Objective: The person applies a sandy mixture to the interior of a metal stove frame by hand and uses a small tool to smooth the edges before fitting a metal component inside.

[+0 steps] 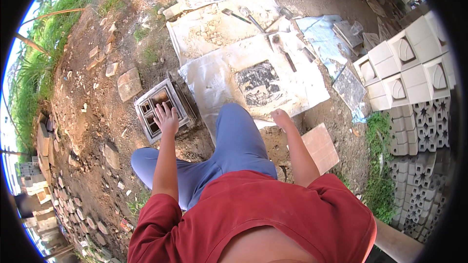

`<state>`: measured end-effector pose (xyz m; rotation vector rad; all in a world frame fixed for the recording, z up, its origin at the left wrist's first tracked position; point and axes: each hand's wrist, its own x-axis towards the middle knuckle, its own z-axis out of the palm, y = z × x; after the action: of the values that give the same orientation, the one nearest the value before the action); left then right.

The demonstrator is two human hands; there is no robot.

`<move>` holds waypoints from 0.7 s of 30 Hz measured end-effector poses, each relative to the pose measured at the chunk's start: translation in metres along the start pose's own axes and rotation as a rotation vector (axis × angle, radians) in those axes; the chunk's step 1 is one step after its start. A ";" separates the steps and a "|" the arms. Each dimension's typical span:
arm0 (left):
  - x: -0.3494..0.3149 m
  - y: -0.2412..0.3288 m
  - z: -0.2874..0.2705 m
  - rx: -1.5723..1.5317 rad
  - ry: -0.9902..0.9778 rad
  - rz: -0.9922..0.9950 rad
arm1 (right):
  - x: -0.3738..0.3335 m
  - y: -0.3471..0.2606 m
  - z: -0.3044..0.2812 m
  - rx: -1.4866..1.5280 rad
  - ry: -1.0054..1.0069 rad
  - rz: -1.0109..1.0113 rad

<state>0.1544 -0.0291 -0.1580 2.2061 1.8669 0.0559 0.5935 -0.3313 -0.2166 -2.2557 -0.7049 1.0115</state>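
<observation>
Clock positions are read about the middle of the view. The grey frame, a shallow grid of open compartments, lay at nine o'clock on the bare ground beside your knee. It was nearly square, so no long axis could be told with certainty; its two side rails ran from eleven to five o'clock and its far rail from eight to two, with the openings facing up. Your left hand was open, palm down and fingers spread over the frame's near part, the fingertips pointing toward eleven; its forearm rose almost toward twelve. Your right hand, at three o'clock, was curled in at the near edge of the white sheet; its forearm pointed toward eleven, and whether the fingers held anything could not be told. On the sheet, a dark slab patched with pale powder lay at one o'clock. A square pinkish tile lay near four o'clock, beside your right forearm.
</observation>
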 end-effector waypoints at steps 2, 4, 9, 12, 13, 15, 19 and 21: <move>-0.003 0.014 0.003 -0.003 -0.004 0.007 | 0.010 0.004 -0.002 -0.053 -0.010 -0.020; -0.004 0.014 0.003 0.021 0.033 0.006 | 0.016 -0.004 0.000 -0.099 -0.037 -0.049; -0.010 0.008 -0.001 0.021 0.060 -0.008 | 0.015 -0.034 0.005 -0.195 -0.132 -0.031; -0.009 0.018 0.000 0.003 0.068 -0.012 | 0.010 -0.027 -0.003 -0.242 -0.109 -0.057; -0.008 0.021 0.000 0.002 0.052 -0.038 | 0.007 -0.024 -0.003 -0.230 -0.067 -0.074; -0.006 0.028 0.000 0.005 0.026 -0.071 | 0.003 -0.019 -0.010 -0.225 -0.020 -0.103; -0.009 0.029 -0.003 -0.013 0.035 -0.041 | -0.020 -0.021 -0.016 -0.097 0.011 -0.089; -0.009 0.026 -0.006 -0.039 0.025 -0.045 | -0.027 -0.024 -0.014 -0.088 0.019 -0.100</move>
<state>0.1772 -0.0405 -0.1457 2.1466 1.9106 0.1117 0.5827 -0.3357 -0.1793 -2.2773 -0.8601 0.9263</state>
